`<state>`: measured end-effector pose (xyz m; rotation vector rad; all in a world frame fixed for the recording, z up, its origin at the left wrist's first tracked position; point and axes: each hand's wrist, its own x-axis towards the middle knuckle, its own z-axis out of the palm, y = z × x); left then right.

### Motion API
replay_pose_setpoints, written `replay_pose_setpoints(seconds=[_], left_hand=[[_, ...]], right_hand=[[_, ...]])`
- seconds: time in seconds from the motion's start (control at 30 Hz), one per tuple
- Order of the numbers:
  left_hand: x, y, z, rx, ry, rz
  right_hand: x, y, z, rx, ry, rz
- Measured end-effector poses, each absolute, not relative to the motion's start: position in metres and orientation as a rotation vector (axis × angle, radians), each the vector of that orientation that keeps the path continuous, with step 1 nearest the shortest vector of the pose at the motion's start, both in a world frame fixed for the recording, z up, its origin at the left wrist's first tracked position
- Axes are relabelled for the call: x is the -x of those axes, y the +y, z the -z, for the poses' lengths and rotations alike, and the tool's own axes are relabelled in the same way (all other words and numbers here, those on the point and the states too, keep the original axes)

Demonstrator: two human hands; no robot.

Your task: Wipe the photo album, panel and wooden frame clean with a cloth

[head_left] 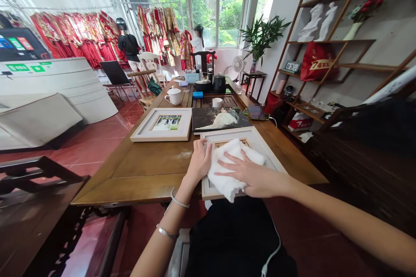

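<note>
Long brown wooden bench (146,169). On it, far side: white-framed photo (163,124) lying flat, dark frameless print (219,119) just beside it. Behind these, white ceramic cup (174,95), small blue box (197,94), black kettle (219,82). Red garments on rail (78,37) along window wall. Green potted plant (260,37) on side stand. Red bag (316,67) on wooden wall shelf.

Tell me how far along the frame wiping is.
In hand: the right hand presses a white cloth flat on the nearest white frame, with the left hand steadying the frame's left edge. The second white frame and the dark photo panel lie untouched beyond; whether they're already cleaned can't be told.
</note>
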<state>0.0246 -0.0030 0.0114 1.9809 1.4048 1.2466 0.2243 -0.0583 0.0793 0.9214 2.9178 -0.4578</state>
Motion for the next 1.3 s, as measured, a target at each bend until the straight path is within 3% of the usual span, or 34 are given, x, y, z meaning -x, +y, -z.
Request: replay_pose_setpoints(seconds=[0.13, 0.33, 0.53, 0.93, 1.1, 1.3], left_hand=[[-0.024, -0.004, -0.012, -2.050, 1.402, -1.216], [-0.024, -0.003, -0.011, -2.105, 1.419, -1.167], [-0.023, -0.003, -0.012, -2.124, 1.430, -1.084], [-0.021, -0.003, -0.010, -2.115, 1.426, -1.097], [-0.022, -0.002, -0.008, -2.097, 1.416, -1.151], [-0.024, -0.002, -0.007, -2.067, 1.452, -1.129]], right_hand=[[-0.241, -0.082, -0.087, -0.934, 2.951, 0.377], [-0.265, -0.101, -0.084, -1.191, 2.949, -0.099], [-0.291, -0.071, -0.060, -1.442, 2.837, -0.353], [-0.291, 0.028, -0.060, -1.671, 2.737, -0.181], [-0.295, 0.007, -0.059, -1.543, 2.831, -0.112], [-0.301, -0.077, -0.066, -1.509, 2.831, -0.077]])
